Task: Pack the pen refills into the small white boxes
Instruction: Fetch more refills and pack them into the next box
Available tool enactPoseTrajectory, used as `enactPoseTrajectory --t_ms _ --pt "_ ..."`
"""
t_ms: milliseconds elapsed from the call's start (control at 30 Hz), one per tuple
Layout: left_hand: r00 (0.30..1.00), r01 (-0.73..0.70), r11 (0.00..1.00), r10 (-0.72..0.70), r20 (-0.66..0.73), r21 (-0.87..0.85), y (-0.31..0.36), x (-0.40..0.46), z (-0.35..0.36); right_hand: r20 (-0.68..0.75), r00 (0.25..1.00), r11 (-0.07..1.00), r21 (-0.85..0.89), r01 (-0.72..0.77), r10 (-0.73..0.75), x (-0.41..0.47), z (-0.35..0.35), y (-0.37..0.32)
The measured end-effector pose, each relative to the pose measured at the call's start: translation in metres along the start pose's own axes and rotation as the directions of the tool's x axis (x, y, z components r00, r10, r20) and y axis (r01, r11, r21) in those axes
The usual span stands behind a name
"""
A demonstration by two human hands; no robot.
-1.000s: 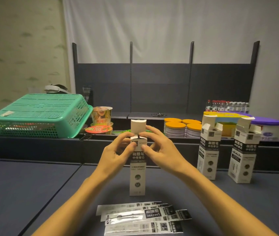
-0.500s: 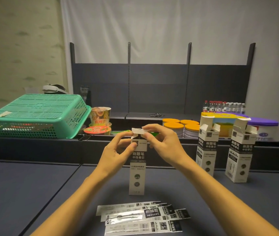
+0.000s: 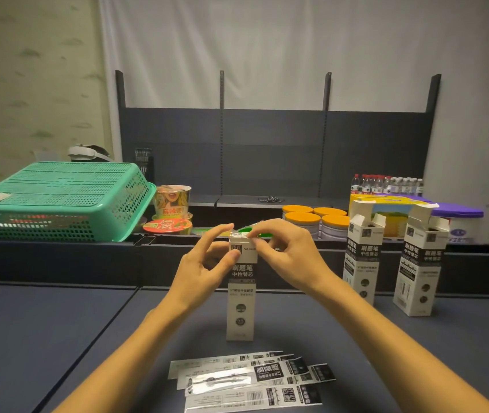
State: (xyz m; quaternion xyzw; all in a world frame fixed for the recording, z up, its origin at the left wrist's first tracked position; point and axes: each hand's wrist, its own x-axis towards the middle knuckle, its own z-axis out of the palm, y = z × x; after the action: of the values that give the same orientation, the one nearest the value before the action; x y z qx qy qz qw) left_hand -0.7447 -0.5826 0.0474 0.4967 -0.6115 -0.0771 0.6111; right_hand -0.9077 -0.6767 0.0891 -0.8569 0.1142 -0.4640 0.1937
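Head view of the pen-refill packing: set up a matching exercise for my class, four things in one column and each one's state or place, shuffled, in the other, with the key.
Things
1. middle box
2. right-hand boxes
3. refill packs
4. green basket

States or places
A. upside down on the ledge
B. standing, top flaps open
C. lying flat on the table, nearest the person
D. top held by both hands

Pairs: 1-D, 2-B, 3-C, 4-A

free: table left [image 3: 43, 338] | blocked right: two open boxes [image 3: 362, 257] | front: refill packets [image 3: 249, 380]
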Motion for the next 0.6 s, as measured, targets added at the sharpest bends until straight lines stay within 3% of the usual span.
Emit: enactPoseTrajectory --t_ms 467,600 --pt "0.997 -0.074 0.997 0.074 -0.012 0.04 -0.002 -0.004 0.005 0.03 0.983 0.962 -0.202 0.185 -0.183 -0.01 0.0 0.012" --pt "0.999 -0.006 0.99 0.0 0.041 0.144 -0.009 -0.014 0.004 0.017 0.989 0.933 -0.328 0.147 -0.15 -0.015 -0.005 0.021"
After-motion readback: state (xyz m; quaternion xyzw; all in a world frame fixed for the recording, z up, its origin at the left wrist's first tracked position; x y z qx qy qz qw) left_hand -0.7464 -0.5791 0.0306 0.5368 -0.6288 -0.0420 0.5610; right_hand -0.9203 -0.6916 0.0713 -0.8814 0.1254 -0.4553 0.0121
